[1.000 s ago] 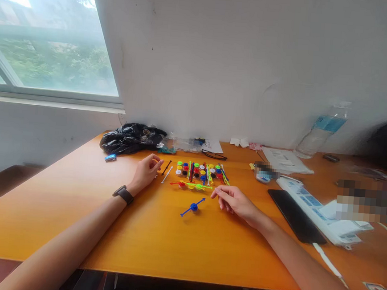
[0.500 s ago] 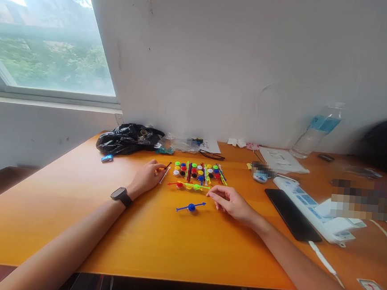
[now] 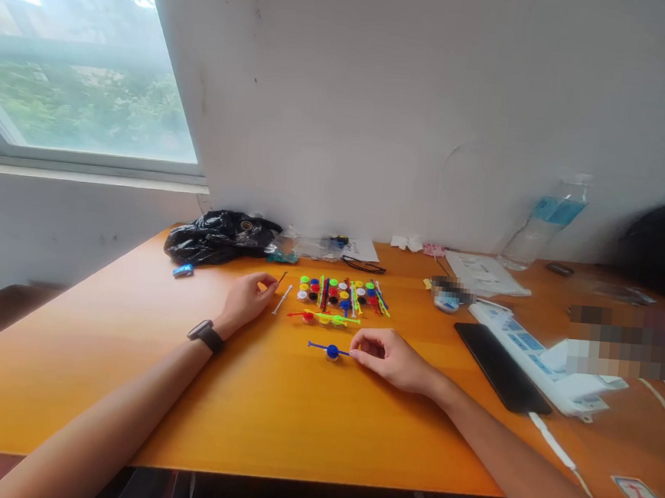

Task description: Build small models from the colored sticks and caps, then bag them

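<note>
My left hand [image 3: 249, 298], with a watch on its wrist, is closed in a pinch on a thin black arrow [image 3: 283, 277]; most of the arrow is hidden by the fingers. A white arrow [image 3: 282, 299] lies on the table just right of it. Thumb and fingertips of my right hand [image 3: 388, 355] are closed at the right tip of a blue arrow spinner [image 3: 332, 352], which has a round blue hub on a pale base. Behind it lie a red arrow spinner [image 3: 307, 318] and yellow-green arrow spinners [image 3: 337, 321], side by side.
Several coloured round pieces [image 3: 334, 290] and arrows [image 3: 325, 294] form rows further back. A black plastic bag [image 3: 218, 238] and glasses [image 3: 364, 266] lie near the wall. To the right are a black phone [image 3: 499, 367], a power strip [image 3: 536, 365] and a clear bottle [image 3: 544, 231].
My left hand has drawn slightly left with the black arrow, away from the white one. My right hand has come down to the blue spinner, whose arrow has turned to lie nearly level.
</note>
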Available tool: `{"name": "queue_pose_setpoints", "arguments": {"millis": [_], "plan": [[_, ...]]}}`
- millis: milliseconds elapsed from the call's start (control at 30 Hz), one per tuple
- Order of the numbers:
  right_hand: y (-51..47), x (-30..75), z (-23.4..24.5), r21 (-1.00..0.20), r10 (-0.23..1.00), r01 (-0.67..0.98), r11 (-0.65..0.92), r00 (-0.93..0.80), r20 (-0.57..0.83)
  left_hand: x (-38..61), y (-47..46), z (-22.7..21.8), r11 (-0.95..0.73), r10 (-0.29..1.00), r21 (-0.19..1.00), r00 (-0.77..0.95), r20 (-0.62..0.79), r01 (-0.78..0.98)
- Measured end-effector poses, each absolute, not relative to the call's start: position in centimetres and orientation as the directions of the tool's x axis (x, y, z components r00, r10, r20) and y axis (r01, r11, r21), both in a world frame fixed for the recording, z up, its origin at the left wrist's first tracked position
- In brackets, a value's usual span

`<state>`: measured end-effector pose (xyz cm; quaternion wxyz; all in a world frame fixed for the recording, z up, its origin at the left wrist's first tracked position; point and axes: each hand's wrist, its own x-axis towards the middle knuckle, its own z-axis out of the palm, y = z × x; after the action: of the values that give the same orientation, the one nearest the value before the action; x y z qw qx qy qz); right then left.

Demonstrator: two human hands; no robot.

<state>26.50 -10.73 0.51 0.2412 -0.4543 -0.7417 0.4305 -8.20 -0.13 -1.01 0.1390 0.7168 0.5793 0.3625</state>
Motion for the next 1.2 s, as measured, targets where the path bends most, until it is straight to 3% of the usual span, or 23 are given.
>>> {"name": "queue_pose_setpoints", "arguments": {"millis": [233, 433, 567, 900, 1200], "plan": [[-10.6, 26.9, 1.4, -0.944, 0.897, 0.305, 0.125, -0.441, -0.023, -8.4, 0.4, -1.5, -0.280, 0.927, 0.683, 0.006, 0.375, 0.674], [-9.0, 28.1, 1.9, -0.998, 0.987, 0.037, 0.042, -0.158, 0.036, -8.3, 0.4, -1.3, -0.307, 0.906, 0.712, -0.036, 0.422, 0.631], [-8.5, 28.8, 2.2, -0.997, 0.999, 0.072, 0.019, -0.051, 0.015, -8.2, 0.2, -1.0, -0.337, 0.882, 0.728, -0.072, 0.466, 0.597], [-8.4, 29.0, 1.8, -0.971, 0.966, 0.230, -0.066, -0.229, -0.119, -7.9, -0.3, -0.7, -0.349, 0.867, 0.740, -0.102, 0.488, 0.575], [-8.0, 29.1, 0.9, -0.970, 0.956, 0.239, -0.052, -0.267, -0.118, -8.0, 0.1, -1.2, -0.363, 0.863, 0.716, -0.075, 0.500, 0.596]]}}
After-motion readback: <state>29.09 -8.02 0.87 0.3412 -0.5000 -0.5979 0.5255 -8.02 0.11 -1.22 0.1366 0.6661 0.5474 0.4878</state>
